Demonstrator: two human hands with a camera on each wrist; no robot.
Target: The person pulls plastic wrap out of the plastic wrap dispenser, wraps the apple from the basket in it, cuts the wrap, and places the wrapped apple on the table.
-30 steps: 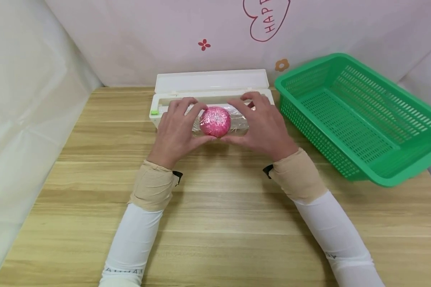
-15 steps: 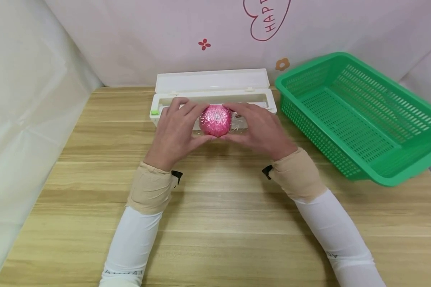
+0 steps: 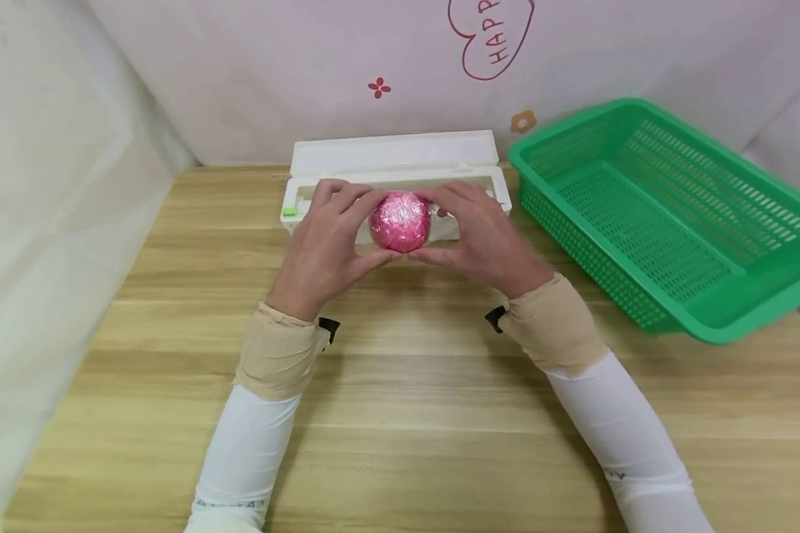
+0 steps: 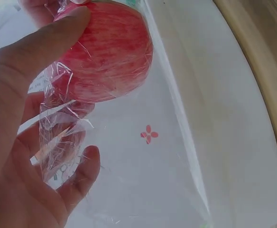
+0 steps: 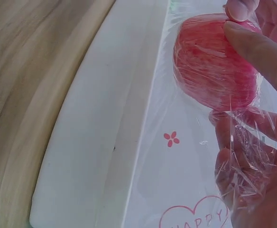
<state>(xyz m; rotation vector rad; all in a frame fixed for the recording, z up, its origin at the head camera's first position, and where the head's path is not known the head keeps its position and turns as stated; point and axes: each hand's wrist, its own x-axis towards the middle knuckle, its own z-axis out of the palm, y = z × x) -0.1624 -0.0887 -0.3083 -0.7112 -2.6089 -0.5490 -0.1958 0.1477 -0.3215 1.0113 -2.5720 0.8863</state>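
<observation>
A red apple (image 3: 401, 221) wrapped in clear cling film is held up between both hands, in front of a white cling film dispenser (image 3: 290, 198). My left hand (image 3: 325, 248) grips its left side, thumb on the near face and index finger at the far top. From the right, my right hand (image 3: 483, 240) grips it the same way, and the two thumb tips nearly meet. Loose cling film (image 5: 247, 175) bunches beside the apple, over the right fingers. In the left wrist view, more crumpled film (image 4: 58, 137) lies along the left fingers. The hands hide part of the dispenser.
The dispenser's lid (image 3: 393, 154) stands raised against the white backdrop (image 3: 273, 74). A green plastic basket (image 3: 593, 253) stands to the right on the wooden table (image 3: 407, 414). A bright green tab (image 3: 290, 212) marks the dispenser's left end.
Both hands' index fingers, earlier spread away from the apple, have come in against its top. The film stretched at its sides has been gathered in. The apple has shifted slightly toward the backdrop.
</observation>
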